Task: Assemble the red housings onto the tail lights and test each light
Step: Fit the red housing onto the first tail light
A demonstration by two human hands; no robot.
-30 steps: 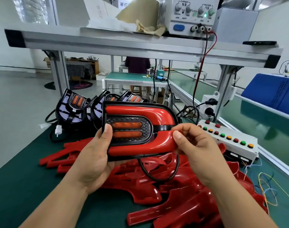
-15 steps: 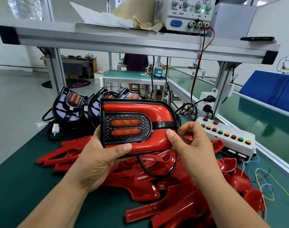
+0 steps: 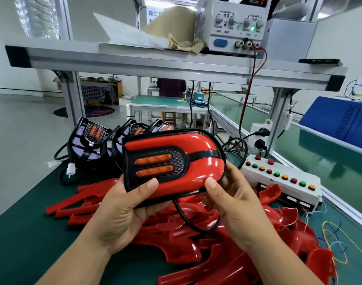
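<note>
Over the green bench [image 3: 21, 243]: the person holds one tail light [image 3: 155, 167] up in the air, above the mat and not touching it.
Pile of red housings [image 3: 182, 249]: lies on the bench right under the hands, many loose shells heaped together.
Bare tail lights [image 3: 89, 138]: stand in a row at the back left, well apart from the hands, with no red shell on them.
Held tail light: lies sideways, its long way going left to right, with the flat end on the left and the round end on the right and a bit higher. Its red housing [image 3: 204, 169] looks seated on the front.
Left hand [image 3: 118, 212]: grips the flat left end, with the thumb [image 3: 147, 187] on the front bottom edge and the fingers hidden behind.
Right hand [image 3: 237, 206]: grips the round right end, with the thumb [image 3: 212, 185] pressing the red shell low down and the fingers wrapped behind.
Button box [image 3: 278, 177]: sits on the bench to the right, near the round end. The right hand is the nearer one.
Black cable [image 3: 188, 221]: hangs from under the light and loops down between the two hands. Its end cannot be seen.
Next step, a guess: the shell looks on, so testing likely comes next, and that means a reach to the right, toward the button box.
</note>
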